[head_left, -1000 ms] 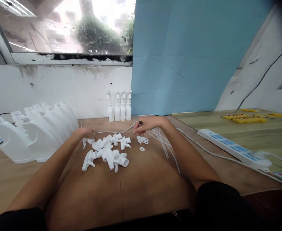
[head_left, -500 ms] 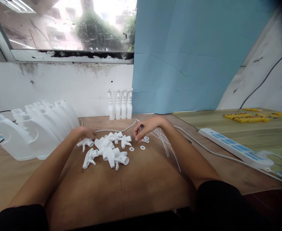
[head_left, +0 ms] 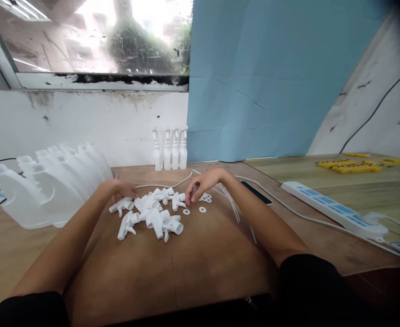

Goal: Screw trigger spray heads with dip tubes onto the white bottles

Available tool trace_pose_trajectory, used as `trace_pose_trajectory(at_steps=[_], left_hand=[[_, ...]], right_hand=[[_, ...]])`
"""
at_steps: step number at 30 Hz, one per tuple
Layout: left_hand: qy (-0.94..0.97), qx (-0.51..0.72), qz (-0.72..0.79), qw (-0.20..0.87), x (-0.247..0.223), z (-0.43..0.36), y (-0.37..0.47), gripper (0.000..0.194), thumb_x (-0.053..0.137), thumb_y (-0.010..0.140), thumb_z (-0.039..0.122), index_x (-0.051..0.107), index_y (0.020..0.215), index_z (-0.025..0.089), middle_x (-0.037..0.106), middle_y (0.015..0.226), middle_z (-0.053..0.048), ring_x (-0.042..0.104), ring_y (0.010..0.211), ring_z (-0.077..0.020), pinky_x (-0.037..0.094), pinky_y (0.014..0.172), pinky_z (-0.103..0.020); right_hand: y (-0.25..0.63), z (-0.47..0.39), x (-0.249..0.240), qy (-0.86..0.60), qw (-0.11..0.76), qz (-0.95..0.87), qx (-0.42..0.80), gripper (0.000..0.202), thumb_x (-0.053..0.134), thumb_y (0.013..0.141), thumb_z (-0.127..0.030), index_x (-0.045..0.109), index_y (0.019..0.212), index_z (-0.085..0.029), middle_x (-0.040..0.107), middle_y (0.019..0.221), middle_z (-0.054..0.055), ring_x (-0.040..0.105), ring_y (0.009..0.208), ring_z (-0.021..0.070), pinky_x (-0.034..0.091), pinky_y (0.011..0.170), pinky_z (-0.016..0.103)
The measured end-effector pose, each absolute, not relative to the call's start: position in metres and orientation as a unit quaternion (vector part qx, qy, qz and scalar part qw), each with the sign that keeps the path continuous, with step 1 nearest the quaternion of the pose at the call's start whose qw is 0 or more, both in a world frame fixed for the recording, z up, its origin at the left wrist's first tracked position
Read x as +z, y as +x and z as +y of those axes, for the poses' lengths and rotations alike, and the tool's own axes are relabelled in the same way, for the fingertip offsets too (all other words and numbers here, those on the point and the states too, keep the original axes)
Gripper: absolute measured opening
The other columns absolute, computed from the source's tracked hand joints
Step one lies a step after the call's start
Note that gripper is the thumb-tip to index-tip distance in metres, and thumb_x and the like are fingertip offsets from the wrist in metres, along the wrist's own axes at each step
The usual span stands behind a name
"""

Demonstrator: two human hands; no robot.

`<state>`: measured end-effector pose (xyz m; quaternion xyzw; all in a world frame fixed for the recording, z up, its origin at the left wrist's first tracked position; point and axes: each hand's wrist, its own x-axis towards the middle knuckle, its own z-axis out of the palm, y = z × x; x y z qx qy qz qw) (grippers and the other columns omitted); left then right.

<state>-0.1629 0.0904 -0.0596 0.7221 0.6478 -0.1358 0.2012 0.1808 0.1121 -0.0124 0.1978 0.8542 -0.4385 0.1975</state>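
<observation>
My right hand (head_left: 200, 185) is closed in a pinch around a slim, dark-ended pen-like tool (head_left: 196, 185). Its fingertips hover just above a flat white ring washer (head_left: 186, 211); the tool's lower end is hidden by the fingers. A second washer (head_left: 202, 210) lies to the right, with a small cluster of washers (head_left: 207, 198) behind it. My left hand (head_left: 123, 187) rests at the left edge of a heap of white trigger spray heads (head_left: 152, 209), fingers partly visible and apart, beside one spray head (head_left: 122, 205).
Large translucent jugs (head_left: 26, 200) stand at left. Several white spray bottles (head_left: 175, 150) line the wall. Thin white tubes (head_left: 232, 204), a phone (head_left: 256, 193), a power strip (head_left: 332, 211) and its white cable lie right. Yellow pieces (head_left: 355, 168) sit farther back.
My right hand has shifted left and down with the pen-like tool, from beside the washer cluster to the left washer. More of the phone shows. My left hand has barely moved.
</observation>
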Motion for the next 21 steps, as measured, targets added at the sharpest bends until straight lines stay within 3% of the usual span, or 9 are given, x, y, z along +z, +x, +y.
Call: trace_pose_trajectory(at_steps=[9,17,21], left_hand=[[0.685,-0.166,0.663,0.251,-0.057,0.093,-0.164,0.056,0.069,0.068,0.055,0.068,0.115,0.025,0.071,0.102,-0.014,0.07,0.08,-0.0298,0.06,0.062,-0.036],[0.688,-0.159,0.667,0.237,-0.057,0.092,-0.163,0.057,0.069,0.067,0.057,0.07,0.114,0.026,0.07,0.104,-0.016,0.069,0.083,-0.0322,0.059,0.062,-0.037],[0.694,-0.158,0.665,0.229,-0.055,0.091,-0.162,0.054,0.07,0.066,0.057,0.072,0.11,0.026,0.071,0.101,-0.015,0.069,0.082,-0.0318,0.059,0.062,-0.037]], right_hand=[[0.185,0.117,-0.017,0.2,0.192,0.827,-0.488,0.052,0.077,0.075,-0.052,0.073,0.111,-0.015,0.069,0.12,0.007,0.062,0.113,0.0209,0.048,0.098,0.026],[0.194,0.12,-0.009,0.331,0.173,0.815,-0.443,0.057,0.082,0.062,-0.056,0.074,0.099,-0.013,0.073,0.101,0.006,0.067,0.1,0.0203,0.053,0.089,0.026],[0.197,0.113,-0.001,0.327,0.186,0.789,-0.486,0.057,0.082,0.062,-0.056,0.073,0.1,-0.014,0.074,0.1,0.006,0.068,0.103,0.0211,0.053,0.092,0.028]])
